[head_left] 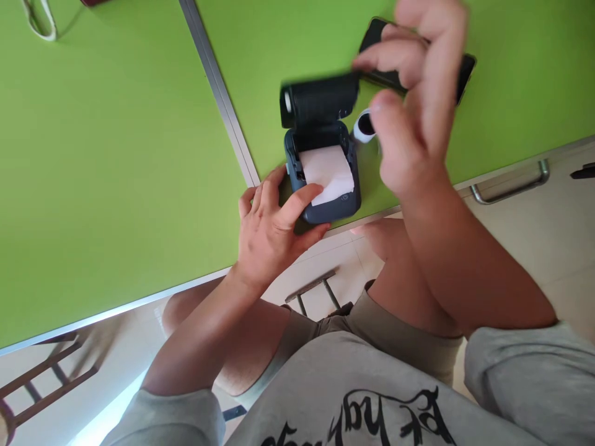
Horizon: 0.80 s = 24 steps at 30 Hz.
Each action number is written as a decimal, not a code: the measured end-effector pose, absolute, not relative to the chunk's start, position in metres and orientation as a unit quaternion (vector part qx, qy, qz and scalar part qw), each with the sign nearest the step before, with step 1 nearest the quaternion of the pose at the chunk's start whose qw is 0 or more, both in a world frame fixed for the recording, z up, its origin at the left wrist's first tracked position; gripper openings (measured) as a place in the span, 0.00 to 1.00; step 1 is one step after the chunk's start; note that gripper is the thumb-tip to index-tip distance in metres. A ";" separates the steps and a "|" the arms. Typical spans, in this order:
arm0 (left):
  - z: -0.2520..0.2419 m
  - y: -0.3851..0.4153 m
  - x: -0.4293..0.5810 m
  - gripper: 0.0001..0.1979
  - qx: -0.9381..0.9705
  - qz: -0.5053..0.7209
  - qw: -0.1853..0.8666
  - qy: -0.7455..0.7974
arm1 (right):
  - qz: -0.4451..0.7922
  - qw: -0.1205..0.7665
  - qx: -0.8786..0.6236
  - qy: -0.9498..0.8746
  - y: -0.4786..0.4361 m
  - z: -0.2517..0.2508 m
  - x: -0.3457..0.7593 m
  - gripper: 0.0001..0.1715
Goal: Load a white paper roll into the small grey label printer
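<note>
A small dark mini thermal printer (pixel 320 214) sits near the table's front edge, its black lid (pixel 320 99) swung up. White paper (pixel 328 170) lies across its opening and hangs over the front. My left hand (pixel 267 232) grips the printer's left side and front, thumb pressing on the paper. Above and to the right, my right hand (pixel 418 105) has its fingers apart, slightly blurred. One fingertip is at the lid's upper right corner; whether it touches is unclear. Beside the printer, near my right thumb, stands a white roll (pixel 365 127) with a dark centre.
A black phone (pixel 381 43) lies partly behind my right hand on the green table (pixel 139 204). A metal strip (pixel 218 93) crosses the tabletop. A white cord loop (pixel 44 28) is at the far left. A metal handle (pixel 511 186) sits below the right edge.
</note>
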<state>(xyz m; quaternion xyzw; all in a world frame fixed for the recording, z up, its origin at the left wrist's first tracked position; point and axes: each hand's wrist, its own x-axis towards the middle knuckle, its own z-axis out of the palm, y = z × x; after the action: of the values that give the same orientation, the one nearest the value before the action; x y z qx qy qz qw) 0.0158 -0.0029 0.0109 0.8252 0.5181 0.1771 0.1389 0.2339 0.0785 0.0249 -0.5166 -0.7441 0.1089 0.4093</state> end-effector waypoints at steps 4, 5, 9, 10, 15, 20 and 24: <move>0.012 -0.002 0.016 0.26 0.824 0.176 0.145 0.519 | 0.050 0.505 -0.460 -0.729 0.067 0.024 0.239 0.15; 0.011 -0.003 0.016 0.26 0.824 0.177 0.144 0.519 | 0.037 0.495 -0.467 -0.732 0.065 0.023 0.241 0.12; 0.010 -0.003 0.016 0.32 0.822 0.182 0.134 0.523 | -0.001 0.426 -0.480 -0.767 0.061 0.017 0.244 0.14; 0.009 -0.003 0.017 0.36 0.820 0.185 0.131 0.526 | 0.000 0.405 -0.486 -0.775 0.061 0.017 0.244 0.16; 0.009 -0.003 0.020 0.44 0.816 0.187 0.119 0.534 | 0.060 0.289 -0.544 -0.785 0.059 0.035 0.242 0.21; 0.010 -0.002 0.021 0.44 0.814 0.180 0.119 0.540 | 0.124 0.193 -0.597 -0.769 0.063 0.053 0.240 0.29; 0.010 -0.001 0.020 0.43 0.815 0.187 0.116 0.537 | 0.137 0.180 -0.613 -0.757 0.065 0.054 0.237 0.36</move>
<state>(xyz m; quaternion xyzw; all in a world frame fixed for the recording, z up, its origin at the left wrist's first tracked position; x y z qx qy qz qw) 0.0201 -0.0012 0.0104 0.8145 0.5368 0.1871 0.1156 0.2371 0.0652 0.0541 -0.6132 -0.7567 0.1374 0.1803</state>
